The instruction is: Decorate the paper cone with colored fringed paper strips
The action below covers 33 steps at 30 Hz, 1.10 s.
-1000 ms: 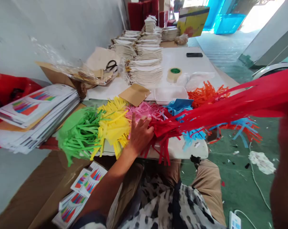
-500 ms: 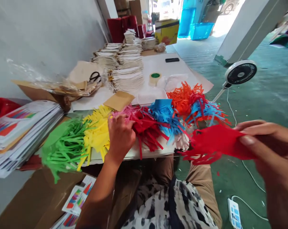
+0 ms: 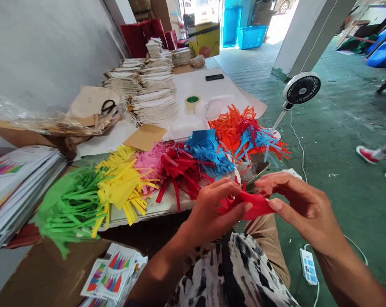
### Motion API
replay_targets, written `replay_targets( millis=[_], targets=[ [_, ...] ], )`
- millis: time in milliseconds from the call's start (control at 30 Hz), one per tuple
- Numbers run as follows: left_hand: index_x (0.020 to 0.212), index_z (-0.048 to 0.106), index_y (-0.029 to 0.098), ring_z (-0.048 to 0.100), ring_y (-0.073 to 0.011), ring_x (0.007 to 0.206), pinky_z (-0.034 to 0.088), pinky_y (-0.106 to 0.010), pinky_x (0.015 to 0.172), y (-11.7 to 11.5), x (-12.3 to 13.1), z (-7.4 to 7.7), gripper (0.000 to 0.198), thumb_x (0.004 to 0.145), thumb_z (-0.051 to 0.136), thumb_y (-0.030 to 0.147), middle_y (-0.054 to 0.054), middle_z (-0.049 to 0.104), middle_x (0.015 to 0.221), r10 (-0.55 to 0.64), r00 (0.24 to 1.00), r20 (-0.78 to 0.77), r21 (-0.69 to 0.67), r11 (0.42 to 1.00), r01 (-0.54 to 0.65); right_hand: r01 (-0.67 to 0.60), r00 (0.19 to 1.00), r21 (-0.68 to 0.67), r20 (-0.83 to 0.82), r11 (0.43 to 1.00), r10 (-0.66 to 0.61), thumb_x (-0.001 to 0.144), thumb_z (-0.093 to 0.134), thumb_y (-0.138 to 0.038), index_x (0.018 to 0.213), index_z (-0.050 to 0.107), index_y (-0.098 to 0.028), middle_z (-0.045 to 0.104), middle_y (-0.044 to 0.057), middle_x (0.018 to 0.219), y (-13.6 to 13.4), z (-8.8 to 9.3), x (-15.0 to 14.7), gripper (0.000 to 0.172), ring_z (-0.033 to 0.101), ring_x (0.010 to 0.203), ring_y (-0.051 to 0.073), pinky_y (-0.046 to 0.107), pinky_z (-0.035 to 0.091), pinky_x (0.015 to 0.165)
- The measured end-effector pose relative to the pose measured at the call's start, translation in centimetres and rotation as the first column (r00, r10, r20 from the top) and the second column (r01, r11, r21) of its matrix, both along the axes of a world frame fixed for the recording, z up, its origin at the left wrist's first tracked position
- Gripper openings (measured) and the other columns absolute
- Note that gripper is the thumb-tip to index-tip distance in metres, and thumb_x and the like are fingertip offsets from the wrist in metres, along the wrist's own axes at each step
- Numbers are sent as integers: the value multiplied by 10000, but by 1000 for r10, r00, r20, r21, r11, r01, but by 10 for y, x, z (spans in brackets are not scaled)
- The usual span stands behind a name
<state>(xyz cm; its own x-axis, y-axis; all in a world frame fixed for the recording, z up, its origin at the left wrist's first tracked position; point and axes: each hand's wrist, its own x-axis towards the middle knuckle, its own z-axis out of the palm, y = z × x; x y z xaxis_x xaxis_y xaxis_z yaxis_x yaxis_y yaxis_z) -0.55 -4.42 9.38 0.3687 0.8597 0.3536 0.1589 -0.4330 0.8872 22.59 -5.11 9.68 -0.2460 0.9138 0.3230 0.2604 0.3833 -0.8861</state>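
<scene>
Over my lap, a red tissue paper tassel [image 3: 252, 205] is stretched between both hands. My left hand [image 3: 220, 204] is closed on its fringed end, which mostly hides behind the fingers. The thumb and fingertips of my right hand [image 3: 298, 202] pinch the other, uncut end. Along the near table edge lie fringed paper bundles: green [image 3: 73, 204], yellow [image 3: 122, 183], pink [image 3: 151, 160], red [image 3: 183, 166], blue [image 3: 208, 151] and orange [image 3: 234, 128].
Stacked paper bags [image 3: 157, 91], a tape roll [image 3: 192, 104], a black phone [image 3: 214, 77] and scissors [image 3: 108, 106] lie on the table [image 3: 183, 83]. A fan [image 3: 301, 88] stands at right. A power strip [image 3: 308, 266] is on the floor. Someone's red shoe [image 3: 366, 154] shows far right.
My left hand has left the pink bundle and moved right to grip the red tassel. My right hand has brought the tassel inward. The view has swung right, bringing another person's feet into sight.
</scene>
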Motion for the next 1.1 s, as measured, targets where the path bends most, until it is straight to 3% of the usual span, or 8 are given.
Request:
replay_targets(
  millis=[233,400,633,800,867,933,1000,1100],
  targets=[
    [907,779,142,638,-178,892,495,-285,845,23,-21,10,213,927,779,355,-65,741,928,-394,919,-33,-313,877,365,-436,900,-316,-130,842,417,1057,464,-646,1517,553,-329,562,78,1540,18,-27,6,566,503,1441,307,491,367,1242],
    [920,786,140,605,-143,824,470,-250,787,33,-32,10,225,901,805,363,-43,714,875,-458,888,-34,-448,801,396,-533,839,-351,-339,770,427,1015,596,-595,964,657,-210,683,87,1170,13,-48,-6,392,629,1109,250,378,497,991],
    [928,604,164,490,-74,645,368,-190,588,44,-43,-7,382,893,795,493,31,590,757,-517,824,234,-739,456,496,-392,904,-454,-349,800,245,936,768,-463,819,485,-219,420,-58,718,14,-56,6,391,387,623,101,232,326,559],
    [1140,605,191,554,-110,583,405,-200,532,65,-65,-15,418,933,728,532,36,641,711,-413,900,-140,-700,684,205,-94,995,-370,-17,924,94,966,729,-469,960,605,-232,527,-52,787,42,-59,19,268,452,630,103,236,365,573],
    [1173,642,190,672,-183,754,537,-284,671,67,-66,-17,391,958,695,512,-29,723,867,-152,874,-462,-415,908,-61,-12,987,-287,148,958,57,981,691,-481,1046,650,-237,643,-17,907,58,-68,21,256,534,690,126,257,413,632],
    [1212,672,181,700,-270,1045,571,-425,944,63,-56,-22,358,978,676,452,-110,744,1117,248,744,-620,60,961,-271,37,958,-204,286,978,23,980,673,-471,1084,665,-234,701,9,977,74,-82,21,259,577,717,148,282,433,676],
    [1335,644,168,608,-323,1312,459,-527,1171,51,-37,-35,441,986,665,437,-171,673,1368,426,681,-595,365,898,-243,66,924,-135,382,989,-10,976,665,-448,1080,663,-228,719,11,934,85,-96,20,244,579,677,156,298,431,685],
    [1554,476,143,460,-319,1517,324,-526,1314,30,-3,-67,773,938,703,551,-174,555,1573,147,750,-645,362,923,131,79,874,-89,484,993,-26,994,636,-427,1125,649,-226,696,-9,785,92,-108,19,240,588,618,176,312,428,667]
  ],
)
